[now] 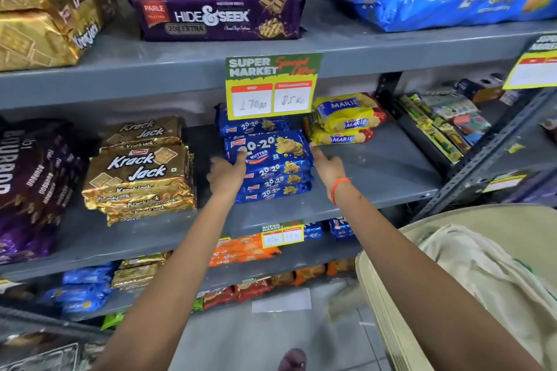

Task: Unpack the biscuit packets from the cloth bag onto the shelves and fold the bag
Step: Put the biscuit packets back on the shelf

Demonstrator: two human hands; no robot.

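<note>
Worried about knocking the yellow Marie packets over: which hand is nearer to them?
Right. The right hand touches the right side of the blue 20-20 stack, just below the Marie packets; the left hand holds its left side, farther away.

Glossy blue plastic biscuit packets [268, 166] lie on a matt grey metal shelf [376, 166]; at four o'clock, a creased off-white cloth bag [482, 265].

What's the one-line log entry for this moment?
step: shelving | left hand grips top 20-20 packet left end | right hand touches its right end, fingers straight | cloth bag in bin, unfolded
</note>
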